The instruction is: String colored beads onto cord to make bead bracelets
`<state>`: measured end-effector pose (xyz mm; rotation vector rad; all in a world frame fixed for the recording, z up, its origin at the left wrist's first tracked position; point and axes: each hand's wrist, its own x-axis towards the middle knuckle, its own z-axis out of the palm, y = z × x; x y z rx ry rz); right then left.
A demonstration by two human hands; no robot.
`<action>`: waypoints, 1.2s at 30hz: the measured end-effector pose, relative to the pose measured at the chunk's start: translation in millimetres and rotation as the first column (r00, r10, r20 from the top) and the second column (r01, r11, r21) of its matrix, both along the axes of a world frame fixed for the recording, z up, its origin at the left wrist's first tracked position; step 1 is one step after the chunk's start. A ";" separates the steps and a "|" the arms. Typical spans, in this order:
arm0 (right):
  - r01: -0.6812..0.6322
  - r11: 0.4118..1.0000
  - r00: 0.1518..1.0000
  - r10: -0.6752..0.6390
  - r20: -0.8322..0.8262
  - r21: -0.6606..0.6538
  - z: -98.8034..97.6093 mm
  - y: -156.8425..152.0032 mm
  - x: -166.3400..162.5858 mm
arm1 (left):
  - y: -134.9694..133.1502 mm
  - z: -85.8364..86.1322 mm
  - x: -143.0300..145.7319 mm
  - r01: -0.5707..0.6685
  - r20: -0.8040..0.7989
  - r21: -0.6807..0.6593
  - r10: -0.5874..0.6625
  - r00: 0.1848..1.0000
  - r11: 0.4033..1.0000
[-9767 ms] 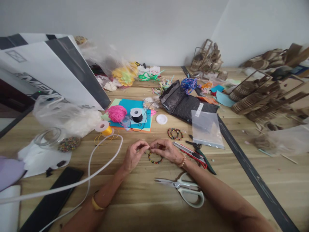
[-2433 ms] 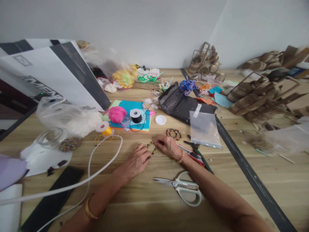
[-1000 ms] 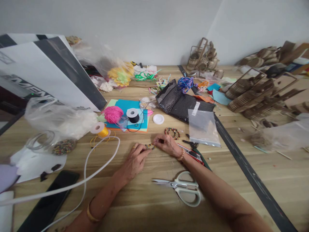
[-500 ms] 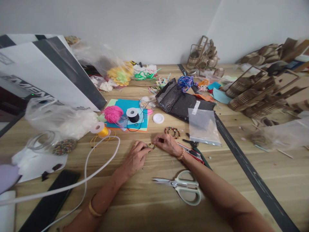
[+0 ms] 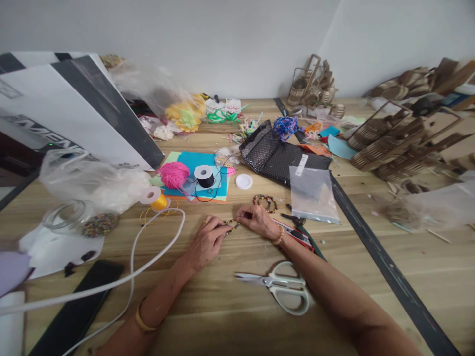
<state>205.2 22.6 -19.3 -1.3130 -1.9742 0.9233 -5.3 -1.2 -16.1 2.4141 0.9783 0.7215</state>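
Between my two hands is a small beaded bracelet [image 5: 233, 226] with dark, yellow and red beads. My left hand [image 5: 211, 241] pinches its left side between thumb and fingers. On the bracelet's upper right end, the fingertips of my right hand [image 5: 256, 220] are pressed together. Just beyond the right hand lie finished-looking beaded bracelets [image 5: 265, 201], looped over one another on the table. White-handled scissors [image 5: 278, 284] rest below my hands, their blades pointing left. Under my right wrist, a red cutter [image 5: 295, 234] lies beside dark-handled pliers [image 5: 309, 242].
A spool of black cord [image 5: 205, 177] and pink yarn [image 5: 174, 175] sit on coloured paper. Nearer left are a yellow thread spool [image 5: 155, 199], a jar of beads [image 5: 98, 225] and a white cable [image 5: 163, 249]. A clear bag [image 5: 315, 195] overlaps the black bubble mailer [image 5: 274, 160].
More of the bracelet shows between my hands, its lower strand now reaching further down beside my left fingers. Both hands stay in nearly the same place.
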 end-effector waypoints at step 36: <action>-0.002 1.000 1.000 0.002 0.007 -0.018 1.7 0.0 0.6 | 0.2 3.3 -7.3 -0.037 0.013 0.043 0.037 0.999 0.998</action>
